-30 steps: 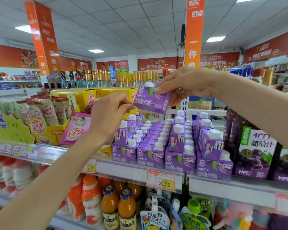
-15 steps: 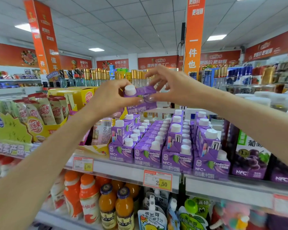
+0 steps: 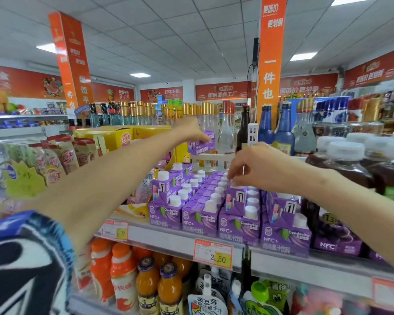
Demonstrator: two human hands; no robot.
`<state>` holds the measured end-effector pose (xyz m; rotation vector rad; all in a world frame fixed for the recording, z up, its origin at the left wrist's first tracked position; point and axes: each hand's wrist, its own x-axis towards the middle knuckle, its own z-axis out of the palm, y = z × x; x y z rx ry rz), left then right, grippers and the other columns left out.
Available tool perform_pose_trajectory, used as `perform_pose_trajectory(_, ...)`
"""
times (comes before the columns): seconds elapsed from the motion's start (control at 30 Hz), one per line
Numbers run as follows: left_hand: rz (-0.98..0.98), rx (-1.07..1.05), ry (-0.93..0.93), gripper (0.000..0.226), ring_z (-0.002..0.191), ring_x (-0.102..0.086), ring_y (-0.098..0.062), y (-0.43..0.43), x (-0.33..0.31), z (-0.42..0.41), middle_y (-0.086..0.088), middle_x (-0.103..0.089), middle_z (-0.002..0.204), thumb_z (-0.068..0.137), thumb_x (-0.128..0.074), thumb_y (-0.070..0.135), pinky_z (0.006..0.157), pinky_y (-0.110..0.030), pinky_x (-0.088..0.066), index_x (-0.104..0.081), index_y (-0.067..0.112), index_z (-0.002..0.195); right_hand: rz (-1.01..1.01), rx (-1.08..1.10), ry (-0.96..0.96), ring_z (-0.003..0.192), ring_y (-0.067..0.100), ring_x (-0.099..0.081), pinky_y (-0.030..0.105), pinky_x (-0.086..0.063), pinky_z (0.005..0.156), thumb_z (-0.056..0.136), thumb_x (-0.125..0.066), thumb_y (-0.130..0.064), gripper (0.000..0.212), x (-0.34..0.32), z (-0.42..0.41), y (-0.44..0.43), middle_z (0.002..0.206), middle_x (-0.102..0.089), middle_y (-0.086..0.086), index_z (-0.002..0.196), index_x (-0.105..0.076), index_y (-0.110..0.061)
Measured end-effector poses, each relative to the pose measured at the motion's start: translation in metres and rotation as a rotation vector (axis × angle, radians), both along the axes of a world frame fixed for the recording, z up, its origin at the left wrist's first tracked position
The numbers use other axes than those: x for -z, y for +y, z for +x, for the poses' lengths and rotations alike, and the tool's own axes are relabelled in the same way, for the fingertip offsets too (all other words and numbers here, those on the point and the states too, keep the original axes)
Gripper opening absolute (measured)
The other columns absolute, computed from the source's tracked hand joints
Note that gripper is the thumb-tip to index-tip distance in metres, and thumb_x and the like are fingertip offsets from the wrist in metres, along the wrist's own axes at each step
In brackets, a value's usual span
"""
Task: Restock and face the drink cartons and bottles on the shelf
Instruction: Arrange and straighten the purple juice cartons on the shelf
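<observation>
The person is wearing a short sleeve [image 3: 25, 258] printed in blue, black and white, showing at eight o'clock. The left hand [image 3: 191, 130], right hand [image 3: 255, 164] and both forearms are going bare.

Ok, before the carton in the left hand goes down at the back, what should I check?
1. Left hand grips purple carton: ok.
2. Its label faces front: ok.
3. Free slot at the back of a row: cannot tell, hidden.
4. Right hand on the caps: ok, fingertips touch them.
5. Front cartons faced label out: ok.
6. Glass bottles clear of the carton: cannot tell.
</observation>
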<state>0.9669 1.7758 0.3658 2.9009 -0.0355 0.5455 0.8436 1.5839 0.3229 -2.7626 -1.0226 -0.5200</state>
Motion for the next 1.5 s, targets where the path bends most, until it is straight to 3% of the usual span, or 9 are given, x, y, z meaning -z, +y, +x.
perform_pose_trajectory(0.13,0.085,-0.052,0.057,0.032,0.061,-0.047,-0.014,0.001,0.012,0.02,0.0,-0.049,0.068,0.08,-0.068,0.038,0.055,-0.025,-0.038,-0.05,0.014,0.069,0.079,0.0,0.063,0.066,-0.003,-0.052,0.011,-0.042,0.071,0.086,-0.069,-0.018,0.013,0.001,0.0,0.001,0.082,-0.062,-0.01,0.097,-0.076,-0.016)
perform_pose_trajectory(0.2,0.088,-0.052,0.1,0.026,0.07,-0.054,-0.018,0.002,0.015,0.023,-0.001,-0.054,0.072,0.081,-0.068,0.033,0.058,-0.026,-0.042,-0.055,0.011,0.087,0.086,-0.004,0.101,0.066,-0.005,-0.052,0.005,-0.041,0.063,0.084,-0.07,-0.018,0.013,-0.001,-0.001,0.001,0.084,-0.065,-0.008,0.096,-0.076,-0.015)
perform_pose_trajectory(0.33,0.134,-0.061,0.178,0.059,0.064,-0.056,-0.016,0.004,0.022,0.019,-0.001,-0.057,0.079,0.082,-0.068,0.033,0.051,-0.026,-0.04,-0.04,0.01,0.129,0.043,-0.003,0.093,0.075,0.003,-0.055,0.006,-0.038,0.059,0.087,-0.068,-0.016,0.014,-0.002,-0.003,0.004,0.096,-0.07,-0.002,0.099,-0.075,-0.013)
perform_pose_trajectory(0.43,0.221,-0.044,0.225,0.06,0.088,-0.059,-0.022,0.007,0.027,0.02,-0.006,-0.06,0.111,0.082,-0.066,0.038,0.068,-0.031,-0.047,-0.04,0.013,0.13,0.025,0.006,0.087,0.081,0.006,-0.054,0.014,-0.036,0.074,0.088,-0.066,-0.017,0.015,-0.002,-0.006,0.006,0.098,-0.07,-0.002,0.1,-0.074,-0.012)
perform_pose_trajectory(0.5,0.254,-0.026,0.235,0.057,0.097,-0.058,-0.024,0.009,0.032,0.021,-0.007,-0.058,0.12,0.083,-0.065,0.039,0.075,-0.035,-0.048,-0.042,0.015,0.129,0.035,0.0,0.093,0.081,0.006,-0.055,0.013,-0.037,0.071,0.088,-0.066,-0.016,0.015,-0.002,-0.006,0.005,0.097,-0.069,-0.002,0.1,-0.074,-0.012)
perform_pose_trajectory(0.7,0.339,-0.021,0.263,0.047,0.087,-0.05,-0.019,0.012,0.034,0.023,-0.003,-0.056,0.104,0.086,-0.062,0.04,0.067,-0.028,-0.039,-0.051,0.013,0.123,0.065,-0.028,0.107,0.074,0.005,-0.056,0.001,-0.036,0.057,0.086,-0.068,-0.015,0.014,-0.001,-0.005,0.001,0.085,-0.064,-0.005,0.098,-0.075,-0.011)
perform_pose_trajectory(0.97,0.343,-0.014,0.319,0.048,0.09,-0.05,-0.021,0.012,0.041,0.03,-0.007,-0.056,0.108,0.087,-0.063,0.036,0.075,-0.03,-0.04,-0.053,0.007,0.125,0.124,-0.057,0.136,0.066,-0.003,-0.054,-0.002,-0.039,0.061,0.083,-0.071,-0.014,0.011,0.0,0.001,-0.002,0.074,-0.06,-0.012,0.093,-0.076,-0.013)
perform_pose_trajectory(1.37,0.386,0.007,0.351,0.058,0.118,-0.05,-0.026,0.013,0.036,0.028,-0.007,-0.05,0.133,0.09,-0.056,0.045,0.096,-0.037,-0.043,-0.047,0.008,0.134,0.123,-0.05,0.185,0.077,0.011,-0.064,0.009,-0.043,0.061,0.08,-0.075,-0.02,0.011,-0.007,0.005,-0.007,0.086,-0.072,0.0,0.089,-0.077,-0.016)
perform_pose_trajectory(1.5,0.331,0.043,0.177,0.062,0.11,-0.053,-0.025,0.009,0.026,0.005,-0.009,-0.053,0.131,0.089,-0.055,0.049,0.083,-0.033,-0.044,-0.044,0.008,0.134,0.112,-0.068,0.194,0.077,0.01,-0.063,0.01,-0.043,0.063,0.081,-0.074,-0.021,0.008,-0.006,0.007,-0.006,0.086,-0.071,-0.001,0.088,-0.076,-0.018)
